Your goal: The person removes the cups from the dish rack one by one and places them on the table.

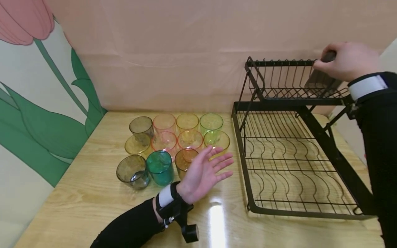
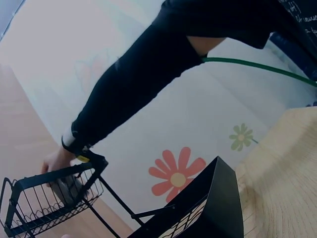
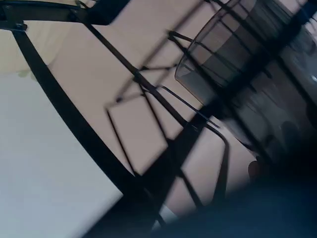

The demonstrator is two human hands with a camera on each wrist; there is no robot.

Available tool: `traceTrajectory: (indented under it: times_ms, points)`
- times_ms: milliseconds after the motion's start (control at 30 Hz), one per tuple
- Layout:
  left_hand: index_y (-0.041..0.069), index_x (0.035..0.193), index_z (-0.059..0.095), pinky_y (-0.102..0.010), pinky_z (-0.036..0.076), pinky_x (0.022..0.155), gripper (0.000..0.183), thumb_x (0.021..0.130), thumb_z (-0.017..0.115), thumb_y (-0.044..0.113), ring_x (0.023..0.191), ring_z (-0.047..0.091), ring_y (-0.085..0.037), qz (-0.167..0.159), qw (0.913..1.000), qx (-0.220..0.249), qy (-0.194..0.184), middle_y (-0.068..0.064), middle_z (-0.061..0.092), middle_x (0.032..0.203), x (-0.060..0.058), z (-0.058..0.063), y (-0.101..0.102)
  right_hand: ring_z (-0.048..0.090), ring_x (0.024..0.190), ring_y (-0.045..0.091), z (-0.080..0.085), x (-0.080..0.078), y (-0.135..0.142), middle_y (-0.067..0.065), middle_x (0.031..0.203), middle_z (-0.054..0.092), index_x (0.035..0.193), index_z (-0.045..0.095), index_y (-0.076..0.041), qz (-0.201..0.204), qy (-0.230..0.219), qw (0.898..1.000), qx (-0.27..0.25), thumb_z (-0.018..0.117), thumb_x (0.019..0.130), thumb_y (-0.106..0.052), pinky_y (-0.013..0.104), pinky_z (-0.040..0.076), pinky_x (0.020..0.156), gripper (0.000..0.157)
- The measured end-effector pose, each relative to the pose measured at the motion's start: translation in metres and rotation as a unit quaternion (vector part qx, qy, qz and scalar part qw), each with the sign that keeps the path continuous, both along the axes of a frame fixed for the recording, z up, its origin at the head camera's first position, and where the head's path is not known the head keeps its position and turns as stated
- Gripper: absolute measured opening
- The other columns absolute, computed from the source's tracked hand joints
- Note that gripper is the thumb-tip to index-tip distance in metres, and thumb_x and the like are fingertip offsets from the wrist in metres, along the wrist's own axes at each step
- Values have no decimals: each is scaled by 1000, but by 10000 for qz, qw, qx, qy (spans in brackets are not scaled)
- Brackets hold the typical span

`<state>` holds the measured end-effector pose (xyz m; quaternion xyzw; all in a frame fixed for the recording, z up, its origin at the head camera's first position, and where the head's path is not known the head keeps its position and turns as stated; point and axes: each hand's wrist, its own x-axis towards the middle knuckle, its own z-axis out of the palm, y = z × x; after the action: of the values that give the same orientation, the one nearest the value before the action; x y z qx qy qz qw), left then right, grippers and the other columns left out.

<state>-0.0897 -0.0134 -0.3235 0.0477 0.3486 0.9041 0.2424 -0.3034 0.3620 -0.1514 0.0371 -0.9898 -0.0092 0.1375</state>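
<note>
At the right end of the upper basket (image 1: 301, 102) of a black dish rack, my right hand (image 1: 350, 62) grips a dark grey glass (image 1: 319, 82) by its base, mouth down inside the wires. Through the bars in the right wrist view the same grey glass (image 3: 228, 62) shows close up, tilted. My left hand (image 1: 203, 175) is palm up, fingers spread and relaxed, holding nothing. It overlaps an amber-brown glass (image 1: 183, 162) in the front row of glasses. Beside that stand a teal glass (image 1: 160, 170) and a smoky grey glass (image 1: 131, 172).
Behind the front row stand several more coloured glasses, among them a pink glass (image 1: 164, 122), a green glass (image 1: 211, 122) and a brown glass (image 1: 141, 126). The rack's wide lower tier (image 1: 310, 215) rests on the wooden table (image 1: 74, 206). A peach backdrop (image 1: 170, 79) rises behind.
</note>
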Motion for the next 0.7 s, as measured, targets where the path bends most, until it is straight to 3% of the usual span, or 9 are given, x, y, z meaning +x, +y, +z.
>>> traceTrajectory:
  times_ms: [100,367,567,700]
  points:
    - [0,131,28,-43,34,95,61,90,45,42,120,39,-31,-21,10000,17,-64,-23,37,133,-1,-1,3,47,70,36,13,4,-5,25,88,50,102,46,3,147,129,9998,-33,48,86,-35,45,36,57,41]
    - [1,130,30,-44,32,97,59,90,45,42,119,40,-30,-2,9998,178,-78,-24,35,134,-3,-1,9,44,69,37,51,12,-24,27,86,48,100,46,4,354,544,9979,2,47,84,-30,43,34,53,38]
    - [2,127,32,-44,35,95,56,90,45,42,120,39,-31,-6,9987,433,-276,-24,35,134,-4,1,15,38,84,43,60,25,-33,32,96,42,101,46,7,720,1010,9920,-253,49,79,-26,50,33,59,39]
    - [2,132,28,-45,37,92,65,88,47,46,122,37,-32,-102,9940,867,-661,-25,35,134,-6,5,20,36,84,41,66,37,-46,30,102,43,106,49,4,1073,1035,9876,-488,54,78,-26,46,31,57,41]
